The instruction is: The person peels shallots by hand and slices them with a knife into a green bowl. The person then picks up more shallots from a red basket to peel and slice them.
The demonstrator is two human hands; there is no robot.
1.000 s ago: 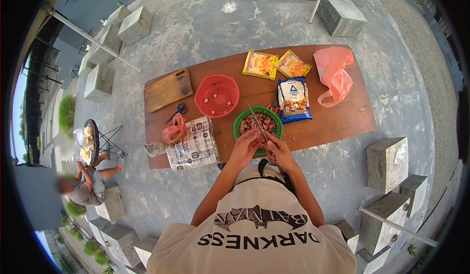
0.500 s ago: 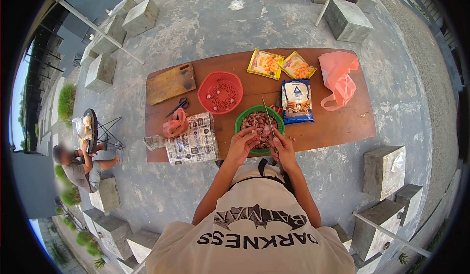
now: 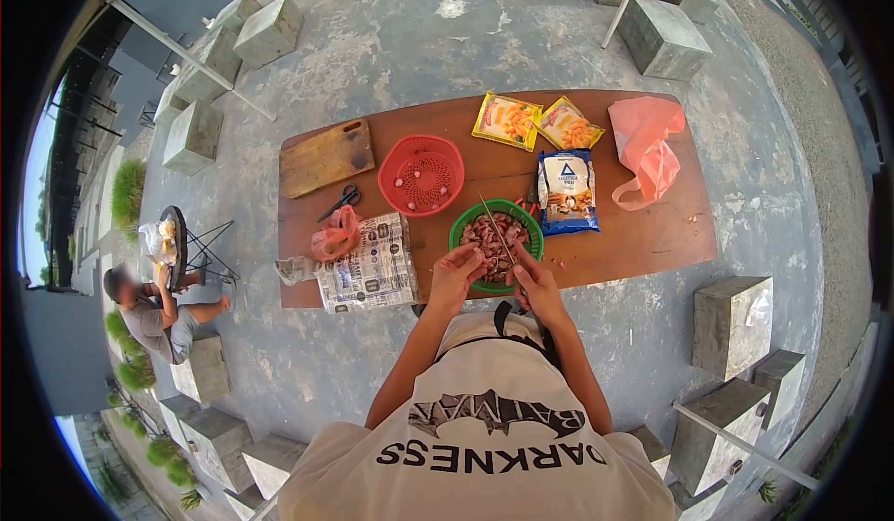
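Observation:
A green basket (image 3: pixel 458 226) full of reddish-purple shallots or similar pieces stands at the table's near edge. Over its right side, my right hand (image 3: pixel 535 288) is closed on a knife (image 3: pixel 495 225), whose thin blade slants up and to the left across the basket. My left hand (image 3: pixel 454 274) is at the basket's lower left, fingertips pinched together on a small item too hidden to name. Left of the basket lies a patterned silver packet (image 3: pixel 369 270), and a red basket (image 3: pixel 420 175) with several small pale bulbs is beyond it.
On the wooden table (image 3: pixel 615 256) are a cutting board (image 3: pixel 326 160), scissors (image 3: pixel 340 202), a small pink bag (image 3: pixel 337 234), yellow packets (image 3: pixel 507 120), a blue-white packet (image 3: pixel 567 191) and a pink bag (image 3: pixel 646 144). A seated person (image 3: pixel 144 316) is at far left.
The knife blade has swung to the left and now points more to the upper left over the green basket. Both hands stay close to where they were.

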